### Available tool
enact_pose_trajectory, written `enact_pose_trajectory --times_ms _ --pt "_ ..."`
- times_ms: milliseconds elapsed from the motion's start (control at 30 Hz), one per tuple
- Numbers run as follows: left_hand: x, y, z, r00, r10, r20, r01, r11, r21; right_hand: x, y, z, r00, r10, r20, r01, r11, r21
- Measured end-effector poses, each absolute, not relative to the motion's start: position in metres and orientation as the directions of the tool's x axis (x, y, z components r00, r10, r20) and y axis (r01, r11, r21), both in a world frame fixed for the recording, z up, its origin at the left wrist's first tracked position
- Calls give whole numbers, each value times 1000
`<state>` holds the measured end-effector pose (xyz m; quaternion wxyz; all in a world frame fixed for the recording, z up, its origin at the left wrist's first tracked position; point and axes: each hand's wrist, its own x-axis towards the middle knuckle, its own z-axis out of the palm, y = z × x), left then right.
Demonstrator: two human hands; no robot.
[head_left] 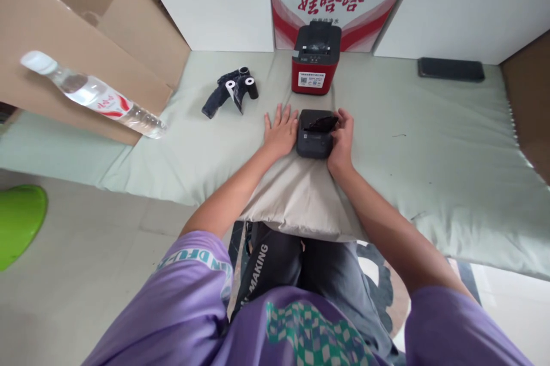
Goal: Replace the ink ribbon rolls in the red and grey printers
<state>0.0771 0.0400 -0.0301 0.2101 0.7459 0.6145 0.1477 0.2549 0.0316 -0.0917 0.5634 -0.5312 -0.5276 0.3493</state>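
A small dark grey printer (315,145) sits on the covered table in front of me. My left hand (281,132) lies flat against its left side, fingers spread. At its right side, the fingers of my right hand (342,140) are curled in, with the thumb partly hidden. They close on the end of a thin black sheet (322,124) that lies over the printer's top; it looks like dark paper. Just behind stands a red and black receipt printer (311,79). To the left are several black paper rolls (253,90) with white cores, one with its end unrolled.
A clear water bottle (103,99) leans at the left by a large cardboard box (81,39). On the right, a black phone (451,69) lies near the back. White boxes (215,5) line the rear edge. A green stool (19,223) stands on the floor at left.
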Motion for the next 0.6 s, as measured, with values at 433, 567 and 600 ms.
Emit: enact_pose_trajectory --times_ms 433,567,600 --pt "77 39 -19 183 981 -61 858 -129 497 270 41 -75 214 968 128 -179 167 -970" --pt "77 42 -22 173 985 -28 823 -128 554 275 46 -70 153 980 126 -189 154 -970" --pt "77 42 -23 165 986 -14 810 -128 572 276 48 -70 147 982 123 -189 150 -970"
